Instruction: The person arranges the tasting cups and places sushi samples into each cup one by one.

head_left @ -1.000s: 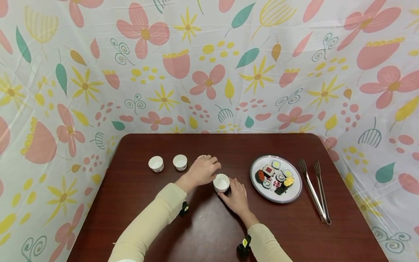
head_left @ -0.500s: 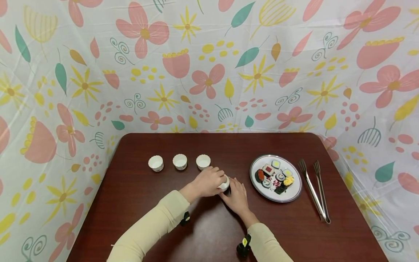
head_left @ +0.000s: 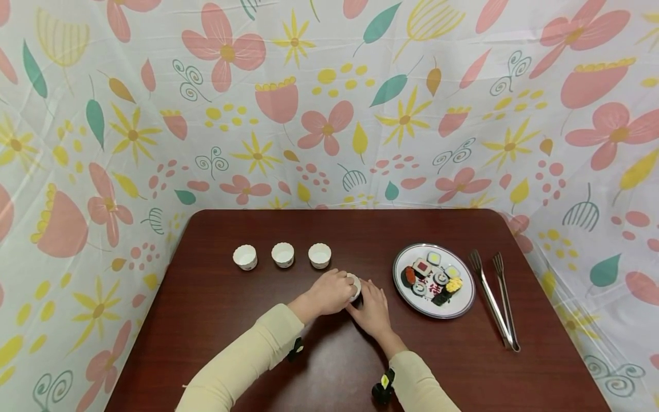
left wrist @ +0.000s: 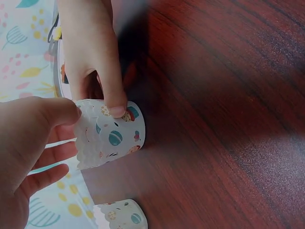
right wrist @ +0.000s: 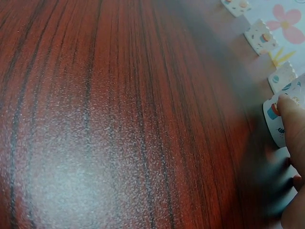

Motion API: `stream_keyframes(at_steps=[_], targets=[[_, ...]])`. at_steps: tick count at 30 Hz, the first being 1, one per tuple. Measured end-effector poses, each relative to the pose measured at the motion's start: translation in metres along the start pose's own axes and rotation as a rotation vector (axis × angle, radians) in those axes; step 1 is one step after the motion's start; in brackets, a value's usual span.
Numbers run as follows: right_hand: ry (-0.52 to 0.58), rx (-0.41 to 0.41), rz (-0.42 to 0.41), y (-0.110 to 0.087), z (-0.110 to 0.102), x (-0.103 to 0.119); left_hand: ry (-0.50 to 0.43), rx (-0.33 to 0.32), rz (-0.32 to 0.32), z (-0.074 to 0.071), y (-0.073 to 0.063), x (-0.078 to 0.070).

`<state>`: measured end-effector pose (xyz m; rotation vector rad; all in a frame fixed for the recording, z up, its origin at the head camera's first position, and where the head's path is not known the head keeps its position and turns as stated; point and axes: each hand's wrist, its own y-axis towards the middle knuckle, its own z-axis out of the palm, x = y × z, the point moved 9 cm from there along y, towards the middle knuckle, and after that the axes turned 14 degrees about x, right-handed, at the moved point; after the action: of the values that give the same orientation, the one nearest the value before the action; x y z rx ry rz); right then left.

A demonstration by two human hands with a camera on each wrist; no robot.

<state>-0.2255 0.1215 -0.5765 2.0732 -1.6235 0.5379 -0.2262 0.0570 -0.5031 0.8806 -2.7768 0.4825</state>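
A white paper baking cup with small coloured prints and a scalloped rim is between my two hands, close over the table. My left hand pinches its rim, thumb at the edge and fingertips over the opening. My right hand holds the cup's side near the base, its thumb along the printed wall in the right wrist view. The cup's inside is mostly hidden by my left fingers. Three matching cups stand in a row farther back: a left one, a middle one and a right one.
To the right, a round white plate bears several sushi pieces. Metal tongs lie spread beside it, near the right edge of the brown table. A floral curtain hangs behind the table.
My left hand has moved right and toward me, from the right cup of the row to the cup in my right hand. My right hand stays nearly still.
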Motion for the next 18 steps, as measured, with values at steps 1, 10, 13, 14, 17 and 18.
stream_keyframes(at_steps=[1,10,13,14,17,18], targets=[[0.001,-0.001,-0.001,0.0000,-0.0001,0.0001,0.007,-0.002,-0.002,0.0002,0.0003,-0.0001],[0.000,0.028,0.019,0.0009,0.0005,0.0002,0.014,-0.045,-0.015,0.0025,0.0019,-0.0002],[-0.004,0.028,0.019,0.0011,0.0006,0.0005,0.013,-0.068,-0.021,0.0015,0.0007,0.0000],[-0.004,0.026,0.017,0.0011,0.0005,0.0005,0.011,-0.075,-0.022,0.0011,0.0003,0.0001],[-0.001,0.019,0.013,0.0007,0.0005,0.0002,0.015,-0.099,-0.027,-0.0003,-0.0010,0.0006],[-0.001,0.017,0.012,0.0006,0.0004,0.0001,0.017,-0.108,-0.028,-0.0010,-0.0014,0.0008]])
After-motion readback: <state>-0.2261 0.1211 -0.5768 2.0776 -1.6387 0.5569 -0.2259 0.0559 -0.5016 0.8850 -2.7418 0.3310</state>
